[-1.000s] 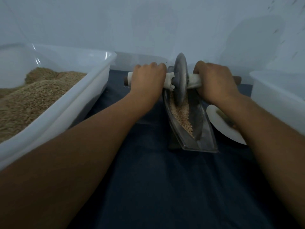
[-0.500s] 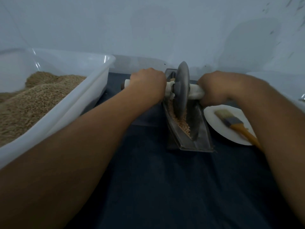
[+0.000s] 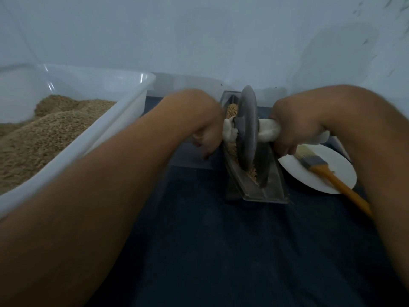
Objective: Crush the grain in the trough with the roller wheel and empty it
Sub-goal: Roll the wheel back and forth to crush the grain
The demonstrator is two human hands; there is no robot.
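Observation:
A grey metal roller wheel (image 3: 248, 129) stands on edge in the narrow metal trough (image 3: 254, 187) on the dark cloth. Its axle is wrapped in white cloth (image 3: 269, 130). My left hand (image 3: 199, 120) grips the axle left of the wheel. My right hand (image 3: 294, 127) grips it on the other side. Tan grain (image 3: 252, 172) lies in the trough in front of the wheel and behind it at the far end.
A large white plastic tub (image 3: 124, 107) heaped with tan grain stands at the left. A white plate (image 3: 336, 171) with an orange-handled brush (image 3: 327, 176) lies right of the trough. A pale wall rises close behind.
Both hands have pulled the wheel toward me along the trough. My right arm has swung aside, uncovering the plate and brush.

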